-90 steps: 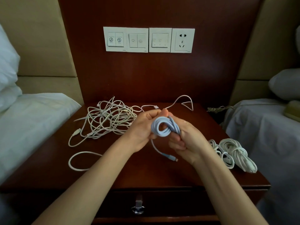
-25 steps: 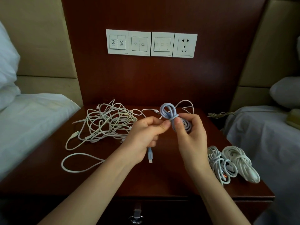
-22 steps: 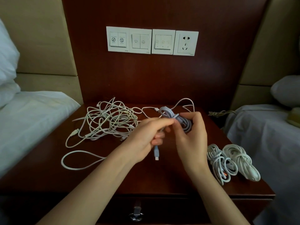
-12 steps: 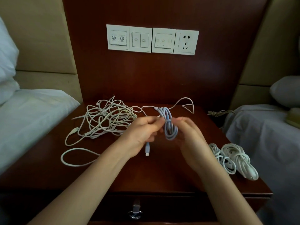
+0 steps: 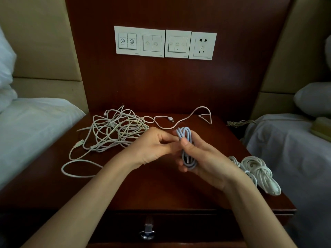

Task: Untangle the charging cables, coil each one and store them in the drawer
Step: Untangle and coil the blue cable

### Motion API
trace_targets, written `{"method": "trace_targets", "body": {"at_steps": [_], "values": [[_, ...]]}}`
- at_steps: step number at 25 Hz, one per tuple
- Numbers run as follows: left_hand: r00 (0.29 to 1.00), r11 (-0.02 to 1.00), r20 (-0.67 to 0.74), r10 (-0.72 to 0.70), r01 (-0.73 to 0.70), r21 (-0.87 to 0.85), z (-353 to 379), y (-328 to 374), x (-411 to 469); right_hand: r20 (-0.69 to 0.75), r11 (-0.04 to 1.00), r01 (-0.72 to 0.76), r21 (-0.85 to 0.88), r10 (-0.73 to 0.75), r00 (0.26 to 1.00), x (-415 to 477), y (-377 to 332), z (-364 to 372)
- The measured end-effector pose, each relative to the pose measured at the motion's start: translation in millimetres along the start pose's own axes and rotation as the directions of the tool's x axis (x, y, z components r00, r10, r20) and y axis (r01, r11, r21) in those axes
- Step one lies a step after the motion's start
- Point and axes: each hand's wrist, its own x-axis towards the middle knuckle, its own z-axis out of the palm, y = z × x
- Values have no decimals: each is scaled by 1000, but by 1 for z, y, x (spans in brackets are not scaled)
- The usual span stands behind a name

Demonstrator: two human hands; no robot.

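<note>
A light blue coiled cable (image 5: 186, 145) stands upright above the middle of the wooden nightstand (image 5: 161, 190). My right hand (image 5: 204, 160) holds it, thumb across its middle and fingers curled behind. My left hand (image 5: 155, 145) pinches the coil's upper left side. A tangle of white cables (image 5: 114, 131) lies at the back left, with one loop (image 5: 78, 167) trailing toward the front. Two coiled white cables (image 5: 258, 170) lie at the right edge. The drawer (image 5: 161, 228) below is closed, its metal pull (image 5: 147, 232) at the front.
A white cable with a USB plug (image 5: 171, 119) runs along the back of the nightstand. Wall switches and a socket (image 5: 165, 43) sit on the wood panel behind. Beds with white sheets flank the nightstand left (image 5: 30, 126) and right (image 5: 290, 140).
The blue cable's loose plug end, which hung below my left hand, no longer hangs free. The coil has turned upright and lower in my right hand.
</note>
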Motion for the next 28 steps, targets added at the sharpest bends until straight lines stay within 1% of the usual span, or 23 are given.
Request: {"method": "trace_targets", "body": {"at_steps": [1,3,5,7,9,10,11,12,13,14,15,17,18,19,20,21,22,23,24,25,26,27,28], "values": [[1000,1000,9,18,-19,14,0,1,-1,-9,995,38,-89,-39,999,0,2,2],[997,997,-28,69,-68,46,3,4,-1,-103,957,111,-269,-143,984,4,5,6],[992,995,-89,92,-89,43,11,6,1,-198,922,152,-355,-234,952,10,7,6],[996,999,-85,36,-33,33,12,9,1,-241,933,162,-322,-247,939,11,8,6],[998,998,62,-22,18,67,3,12,-1,-260,969,140,-201,-191,946,12,9,7],[991,989,127,-35,16,147,-1,12,-2,-272,978,121,-168,-164,948,12,11,7],[990,961,137,-33,-7,277,-2,12,-2,-302,975,96,-203,-156,940,14,15,6],[995,910,102,-19,-25,414,-1,11,0,-354,950,70,-305,-181,918,17,19,5],[999,857,45,2,-25,515,2,11,1,-411,904,41,-426,-234,881,19,22,3],[1000,821,-9,26,-16,571,6,12,1,-456,847,18,-532,-304,837,20,23,1],[998,807,-44,54,-18,591,10,13,1,-481,810,15,-587,-364,797,19,23,-1],[991,842,-69,112,-58,536,17,14,1,-478,791,58,-609,-424,769,16,21,-5],[988,872,-82,133,-77,484,18,13,1,-481,806,57,-588,-406,777,15,19,-5],[984,893,-97,147,-89,442,18,13,1,-500,856,44,-515,-342,795,15,17,-3],[982,903,-108,153,-95,419,16,12,1,-534,930,22,-366,-230,813,18,16,-2],[982,908,-110,151,-93,409,14,10,1,-561,987,9,-163,-100,821,20,14,0],[983,913,-113,147,-90,397,13,8,1,-556,999,38,37,-11,831,21,12,1],[983,923,-118,140,-86,376,11,7,1,-531,980,96,172,10,848,20,11,2],[983,935,-127,130,-79,346,11,5,1,-502,969,138,205,-17,865,19,11,2],[984,949,-140,113,-65,308,10,5,1,-458,971,162,177,-64,887,17,11,2],[984,964,-154,89,-46,260,9,4,1,-402,976,184,116,-123,908,15,14,2],[987,983,-151,54,-26,181,9,4,1,-374,978,203,52,-169,912,14,17,0],[993,998,-112,21,-14,64,9,5,1,-384,980,197,4,-181,905,13,19,-1]]}}
